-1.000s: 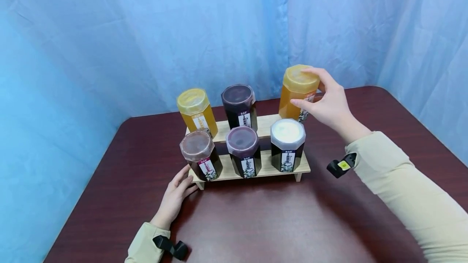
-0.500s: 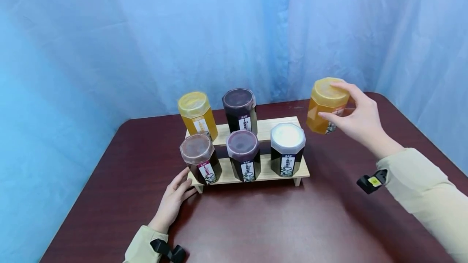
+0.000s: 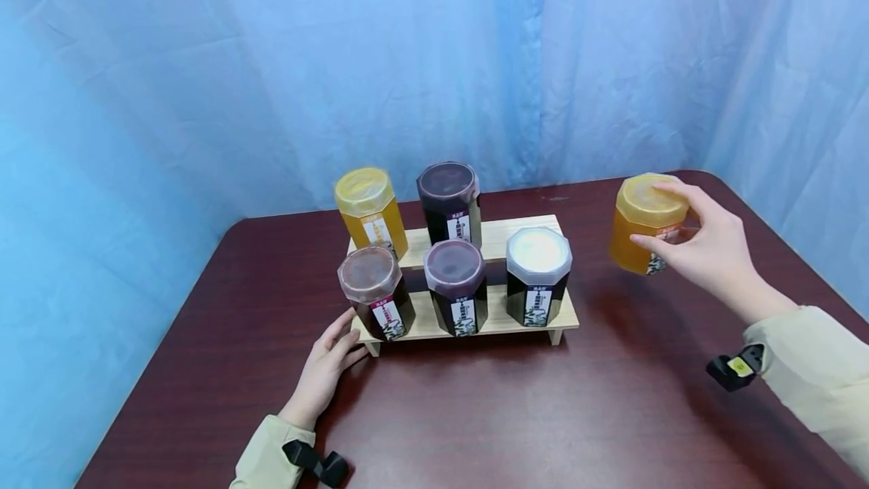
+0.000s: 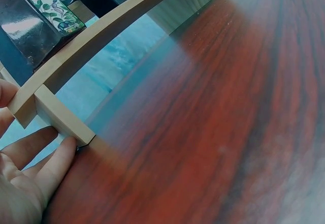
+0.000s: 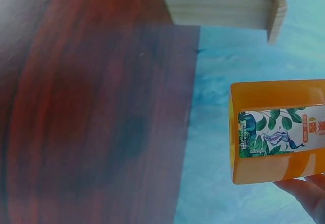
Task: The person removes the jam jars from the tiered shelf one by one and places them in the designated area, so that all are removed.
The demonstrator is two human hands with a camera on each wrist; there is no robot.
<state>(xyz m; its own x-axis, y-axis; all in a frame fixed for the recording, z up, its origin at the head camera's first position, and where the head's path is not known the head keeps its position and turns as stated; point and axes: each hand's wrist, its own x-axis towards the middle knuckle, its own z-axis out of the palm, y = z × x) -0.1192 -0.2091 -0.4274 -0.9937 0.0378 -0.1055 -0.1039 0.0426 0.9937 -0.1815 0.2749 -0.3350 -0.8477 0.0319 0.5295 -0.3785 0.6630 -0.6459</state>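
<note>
My right hand (image 3: 713, 247) holds an amber jar (image 3: 641, 229) with a yellow lid, thumb and fingers on opposite sides of its upper part. The jar is in the air, right of the two-tier wooden rack (image 3: 498, 330). In the right wrist view the jar (image 5: 279, 170) shows a leafy printed label, and most of the hand is out of frame. My left hand (image 3: 322, 372) holds the rack's front left corner. In the left wrist view, the fingers (image 4: 58, 165) touch the rack's short leg (image 4: 63, 117), with another digit at the board's end.
The lower tier bears a brown-lidded jar (image 3: 370, 275), a purple-lidded jar (image 3: 455, 262) and a white-lidded jar (image 3: 539, 251). On the upper tier stand a yellow jar (image 3: 363, 191) and a dark jar (image 3: 448, 181). Blue curtains (image 3: 407, 59) hang behind the dark red table (image 3: 475, 413).
My right hand has carried the amber jar off the right end of the upper tier, moving right and then lower. The left hand has stayed at the rack's corner.
</note>
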